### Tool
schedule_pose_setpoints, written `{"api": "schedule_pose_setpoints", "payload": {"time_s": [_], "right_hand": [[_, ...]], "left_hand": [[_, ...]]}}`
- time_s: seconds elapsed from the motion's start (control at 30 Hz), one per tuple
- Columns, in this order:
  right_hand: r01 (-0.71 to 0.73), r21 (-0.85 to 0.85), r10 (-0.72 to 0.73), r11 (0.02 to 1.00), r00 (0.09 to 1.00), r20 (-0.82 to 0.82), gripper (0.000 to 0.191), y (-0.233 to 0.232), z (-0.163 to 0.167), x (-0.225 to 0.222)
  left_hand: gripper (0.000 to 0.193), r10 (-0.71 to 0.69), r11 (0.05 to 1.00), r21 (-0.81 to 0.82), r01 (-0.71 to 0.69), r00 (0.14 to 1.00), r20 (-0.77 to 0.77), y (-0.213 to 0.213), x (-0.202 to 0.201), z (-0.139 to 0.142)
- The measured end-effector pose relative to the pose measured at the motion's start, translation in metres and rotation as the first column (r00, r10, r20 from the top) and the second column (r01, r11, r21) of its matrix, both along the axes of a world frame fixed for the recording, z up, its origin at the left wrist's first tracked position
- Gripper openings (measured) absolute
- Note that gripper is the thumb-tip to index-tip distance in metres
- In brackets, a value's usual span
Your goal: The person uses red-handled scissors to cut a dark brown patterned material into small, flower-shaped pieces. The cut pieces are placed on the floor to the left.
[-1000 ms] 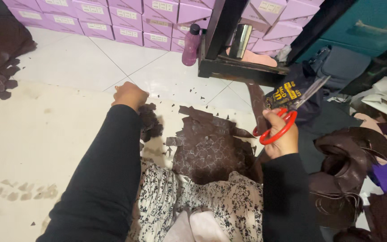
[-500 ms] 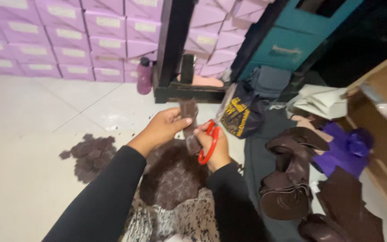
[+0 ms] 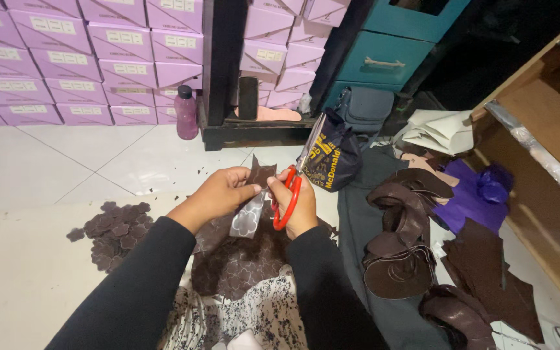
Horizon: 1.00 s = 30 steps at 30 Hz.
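Note:
My left hand [image 3: 218,193] pinches a small piece of dark brown leather [image 3: 258,175] with a pale clover-shaped template [image 3: 246,220] hanging below it. My right hand [image 3: 299,204] grips red-handled scissors [image 3: 291,188], the blades pointing up and away beside the leather piece. Both hands are raised together over a large brown leather sheet [image 3: 241,259] with cut-out marks that lies on my lap. A heap of small brown cut shapes [image 3: 113,230] rests on the floor to the left.
Stacked purple boxes [image 3: 85,58] line the back wall. A pink bottle [image 3: 186,113] stands by a black stand [image 3: 228,126]. A dark bag [image 3: 332,155], brown leather pieces [image 3: 403,246], purple cloth [image 3: 471,198] and a wooden shelf [image 3: 539,129] lie to the right.
My left hand left the floor, picked up a leather piece and met the scissors hand in front of me. The view swung up and to the right.

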State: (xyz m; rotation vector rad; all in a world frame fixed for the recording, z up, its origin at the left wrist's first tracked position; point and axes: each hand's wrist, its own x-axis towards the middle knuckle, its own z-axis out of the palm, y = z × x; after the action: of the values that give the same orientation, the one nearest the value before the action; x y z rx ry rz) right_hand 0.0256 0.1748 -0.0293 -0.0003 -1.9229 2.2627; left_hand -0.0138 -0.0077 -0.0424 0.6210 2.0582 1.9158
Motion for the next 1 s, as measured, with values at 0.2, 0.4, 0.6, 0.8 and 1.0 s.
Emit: {"api": "schedule_pose_setpoints", "payload": {"time_s": [0.2,0.4,0.6,0.8,1.0], "right_hand": [[0.06,-0.232,-0.095,0.971,0.985,-0.142,0.021,-0.002,0.005,-0.002],[0.013,-0.101,-0.012,0.995,1.0,0.011,0.02,-0.001,0.014,0.007],[-0.112,0.061,0.108,0.992,0.992,0.058,0.02,-0.004,0.021,0.02],[-0.307,0.166,0.275,0.937,0.943,0.189,0.032,-0.015,0.022,0.033],[-0.375,0.299,0.332,0.877,0.925,0.185,0.037,-0.025,0.016,0.038]], "left_hand": [[0.02,-0.051,0.977,0.215,-0.001,0.971,0.233,0.002,0.012,0.029],[0.017,0.025,0.968,0.24,-0.077,0.977,0.213,0.002,0.009,0.028],[0.019,0.095,0.888,0.431,-0.161,0.981,0.172,-0.006,0.004,0.029],[0.016,0.197,0.857,0.426,-0.289,0.949,0.247,-0.015,0.02,0.051],[0.016,0.239,0.84,0.421,-0.343,0.929,0.281,-0.024,0.024,0.06]]}}
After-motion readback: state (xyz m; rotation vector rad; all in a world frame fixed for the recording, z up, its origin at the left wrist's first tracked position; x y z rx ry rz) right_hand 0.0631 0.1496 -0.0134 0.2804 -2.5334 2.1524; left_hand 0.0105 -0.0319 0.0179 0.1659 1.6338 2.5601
